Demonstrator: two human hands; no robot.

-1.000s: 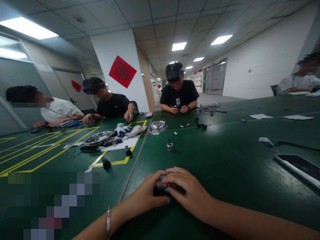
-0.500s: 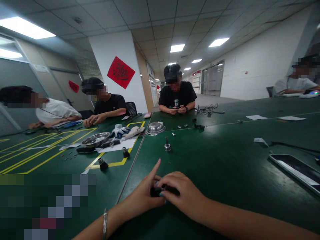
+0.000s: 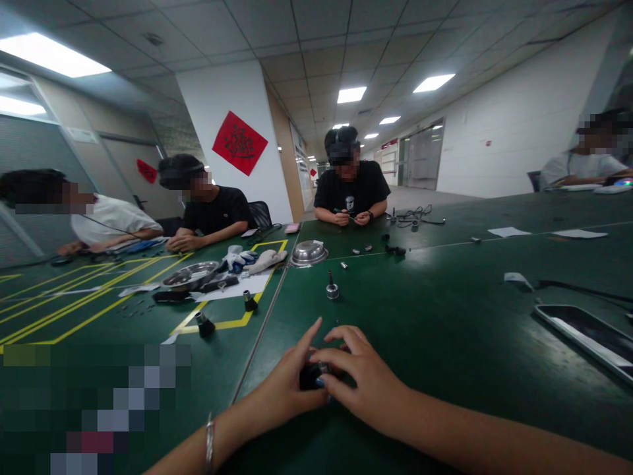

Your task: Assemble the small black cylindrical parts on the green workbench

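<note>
Low in the head view my left hand (image 3: 281,382), with a silver bangle at its wrist, is curled round a small dark part (image 3: 310,377) with a shiny end. Its index finger points up and away. From the other side my right hand (image 3: 364,369) reaches over the same part, thumb and index finger closed on its shiny end, other fingers raised. The hands hide most of the part, so its kind cannot be made out. Just beyond them a metal piece with a thin dark stem (image 3: 331,287) stands upright on the green table (image 3: 435,316).
Two black cone-shaped pieces (image 3: 204,324) with metal tops stand left of my hands. Farther back lie a steel bowl (image 3: 190,276), gloves (image 3: 240,258) and an upturned steel bowl (image 3: 308,253). A phone-like flat device (image 3: 586,340) lies right. Several people sit around, one person (image 3: 352,188) opposite.
My right hand's middle and outer fingers have lifted and spread, showing more of the part's shiny end. My left hand stays about where it was. The person opposite has moved their hands apart.
</note>
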